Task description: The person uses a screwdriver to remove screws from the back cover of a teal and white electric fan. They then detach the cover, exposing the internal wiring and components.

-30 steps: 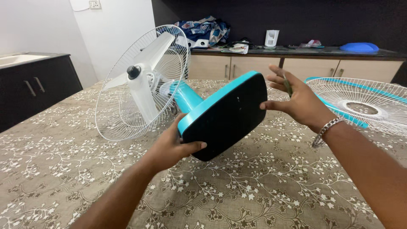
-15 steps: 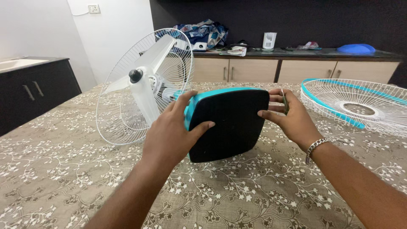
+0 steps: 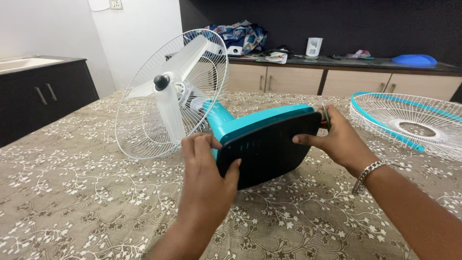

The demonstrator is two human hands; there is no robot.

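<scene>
The table fan (image 3: 216,115) lies tipped, dark base underside toward the camera, cage pointing away-left, both hands gripping its base edges.

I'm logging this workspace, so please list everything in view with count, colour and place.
fan: one, teal body, white blades, lying on the bed
fan base: one, teal, black underside, between both hands
loose grille: one, white, teal rim, right
bedcover: one, brown floral
counter: one, beige doors, behind
blue lid: one, on counter
cabinet: one, black, left
left hand: gripping base
right hand: gripping base, thin object between fingers, bracelet
</scene>
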